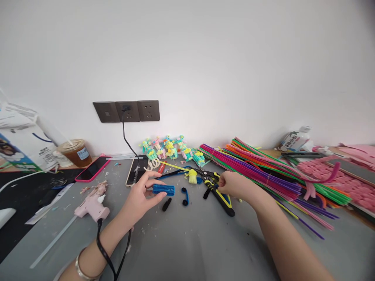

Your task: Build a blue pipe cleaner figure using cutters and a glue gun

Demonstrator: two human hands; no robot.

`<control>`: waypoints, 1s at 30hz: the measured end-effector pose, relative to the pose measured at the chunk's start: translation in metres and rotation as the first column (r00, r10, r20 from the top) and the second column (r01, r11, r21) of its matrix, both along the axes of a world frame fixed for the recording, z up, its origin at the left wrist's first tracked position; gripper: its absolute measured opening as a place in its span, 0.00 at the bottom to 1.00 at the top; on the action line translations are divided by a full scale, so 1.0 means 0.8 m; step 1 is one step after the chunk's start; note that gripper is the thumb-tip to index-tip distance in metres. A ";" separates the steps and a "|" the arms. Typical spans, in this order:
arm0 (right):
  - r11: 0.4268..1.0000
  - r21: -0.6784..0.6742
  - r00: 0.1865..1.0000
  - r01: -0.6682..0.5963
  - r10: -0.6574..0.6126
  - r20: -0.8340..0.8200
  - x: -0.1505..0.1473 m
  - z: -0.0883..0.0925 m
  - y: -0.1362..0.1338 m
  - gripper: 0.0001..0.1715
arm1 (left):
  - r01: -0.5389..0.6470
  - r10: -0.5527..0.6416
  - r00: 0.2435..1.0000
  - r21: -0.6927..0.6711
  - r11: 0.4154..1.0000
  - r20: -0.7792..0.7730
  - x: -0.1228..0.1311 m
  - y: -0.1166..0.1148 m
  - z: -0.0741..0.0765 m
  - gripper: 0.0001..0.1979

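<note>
My left hand (144,196) grips a short blue bundle of pipe cleaner pieces (164,190) between thumb and fingers, above the grey mat. To the right, my right hand (231,183) is closed at the yellow-and-black pliers (219,195); its fingertips are partly hidden, so what they pinch cannot be made out. Between the hands lie a blue curled piece with black coils (185,196), a small black piece (166,204) and a yellow fuzzy tuft (191,176).
A pink glue gun (93,207) with a black cord lies at left, near a pink-edged phone (93,169) and a drink cup (76,153). Small pastel figures (169,147) stand by the wall. Pipe cleaner bundles (254,171) spread across the right side.
</note>
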State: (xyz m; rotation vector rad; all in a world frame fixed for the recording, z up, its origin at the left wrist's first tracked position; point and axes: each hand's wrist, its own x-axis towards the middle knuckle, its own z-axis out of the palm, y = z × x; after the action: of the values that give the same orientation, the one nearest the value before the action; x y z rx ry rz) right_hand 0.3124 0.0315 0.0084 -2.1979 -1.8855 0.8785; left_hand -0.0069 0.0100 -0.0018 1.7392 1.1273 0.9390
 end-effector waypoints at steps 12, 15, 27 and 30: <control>0.995 0.096 0.540 -0.022 0.093 -0.836 0.004 0.034 -0.001 0.29 | 0.033 -0.033 0.997 0.000 0.999 0.063 0.000 0.002 -0.003 0.18; 0.997 0.060 0.426 -0.040 0.071 -0.902 -0.026 0.029 -0.004 0.36 | 0.038 -0.037 0.995 -0.008 0.999 0.089 0.001 0.002 -0.002 0.18; 1.000 -0.002 0.348 0.018 -0.008 -0.938 -0.060 0.006 -0.001 0.21 | 0.046 -0.038 0.988 -0.048 0.998 0.147 0.003 0.001 0.002 0.19; 0.999 -0.029 0.332 0.038 -0.040 -0.942 -0.061 0.005 -0.001 0.17 | 0.051 -0.045 0.987 -0.036 0.998 0.151 0.002 0.002 -0.001 0.19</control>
State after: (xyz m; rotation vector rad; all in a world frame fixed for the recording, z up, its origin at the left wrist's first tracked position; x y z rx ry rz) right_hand 0.2633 0.0306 0.0121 -1.1049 -1.1494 1.6459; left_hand -0.0052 0.0114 -0.0026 1.6274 0.9963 0.9938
